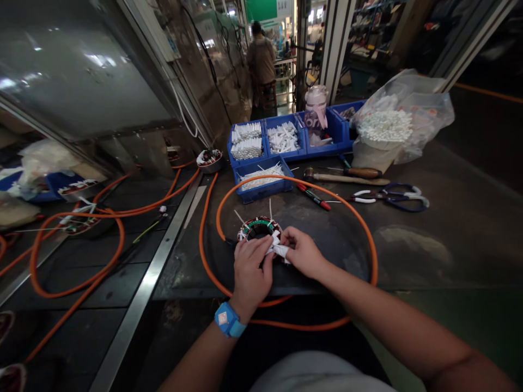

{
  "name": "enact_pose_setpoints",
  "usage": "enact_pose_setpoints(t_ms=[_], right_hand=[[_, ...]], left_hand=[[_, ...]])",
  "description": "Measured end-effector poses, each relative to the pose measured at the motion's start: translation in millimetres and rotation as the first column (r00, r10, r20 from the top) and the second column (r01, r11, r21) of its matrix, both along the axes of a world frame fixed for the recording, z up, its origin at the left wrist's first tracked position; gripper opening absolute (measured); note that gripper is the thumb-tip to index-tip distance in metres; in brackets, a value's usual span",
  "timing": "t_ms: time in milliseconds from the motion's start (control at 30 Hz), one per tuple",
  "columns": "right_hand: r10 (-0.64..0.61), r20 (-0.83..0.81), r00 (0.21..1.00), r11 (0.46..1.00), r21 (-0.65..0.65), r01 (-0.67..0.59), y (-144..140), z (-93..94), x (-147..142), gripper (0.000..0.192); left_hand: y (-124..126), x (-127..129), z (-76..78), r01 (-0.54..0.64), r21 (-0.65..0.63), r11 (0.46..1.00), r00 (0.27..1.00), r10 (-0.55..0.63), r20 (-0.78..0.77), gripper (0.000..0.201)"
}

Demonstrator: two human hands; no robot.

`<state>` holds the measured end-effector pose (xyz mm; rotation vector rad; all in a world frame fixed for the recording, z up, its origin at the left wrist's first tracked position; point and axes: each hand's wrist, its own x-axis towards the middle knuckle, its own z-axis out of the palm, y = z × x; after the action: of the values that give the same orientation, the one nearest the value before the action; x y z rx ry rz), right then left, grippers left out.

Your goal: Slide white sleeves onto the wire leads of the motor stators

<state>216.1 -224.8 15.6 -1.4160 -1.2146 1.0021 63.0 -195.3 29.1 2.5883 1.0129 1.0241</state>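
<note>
Past a pale shirt (314,375), hands (304,255) pinch white strip (280,250) at a green-and-copper ring (260,222).

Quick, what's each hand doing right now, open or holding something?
Left hand: fingers bent over the wound ring; whether it grips anything cannot be told.
Right hand: closed, fingertips together at the white material.

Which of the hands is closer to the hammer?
Right. The right hand is on the near side of the hammer; the left hand is farther away, further left.
</note>
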Motion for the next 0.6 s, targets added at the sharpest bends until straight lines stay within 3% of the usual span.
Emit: enact_pose_setpoints(t_ms=[67,133,200,267,333,400,533,600], right_hand=[[0.021,0.371,0.928,0.988,0.136,-0.077,1,7.3,5,0.005],[-0.01,0.72,0.694,0.929,0.264,-0.26,2,15.1,12,0.01],[-0.1,0.884,0.457,0.826,0.329,-0.456,2,21.4,18,0.019],[-0.189,0.917,0.35,0.717,0.373,-0.589,3,25.8,22,0.024],[-0.249,0.914,0.322,0.635,0.404,-0.659,7,29.6,24,0.026],[-0.263,0.916,0.303,0.622,0.401,-0.672,18,33.7,24,0.027],[-0.173,0.942,0.287,0.728,0.318,-0.607,49,40.4,24,0.019],[-0.083,0.922,0.377,0.788,0.292,-0.542,55,41.4,26,0.018]], left_hand=[[0,-1,-0.4,-0.001,0.003,1.0,1.0,0.001,-0.01,0.029],[0,-3,0.7,0.001,0.013,1.0,1.0,-0.001,-0.017,0.03],[0,-4,4.1,0.01,0.017,1.0,0.998,-0.009,-0.056,0.032],[1,-5,9.8,-0.008,0.014,1.0,0.99,0.01,-0.144,0.037],[3,-5,16.1,-0.03,0.0,1.0,0.967,0.029,-0.255,0.035],[6,-6,21.2,-0.021,-0.001,1.0,0.946,0.019,-0.323,0.023],[12,-8,25.7,0.062,0.023,0.998,0.916,-0.047,-0.397,0.018],[14,-9,25.7,0.078,0.031,0.996,0.9,-0.057,-0.433,0.019]])
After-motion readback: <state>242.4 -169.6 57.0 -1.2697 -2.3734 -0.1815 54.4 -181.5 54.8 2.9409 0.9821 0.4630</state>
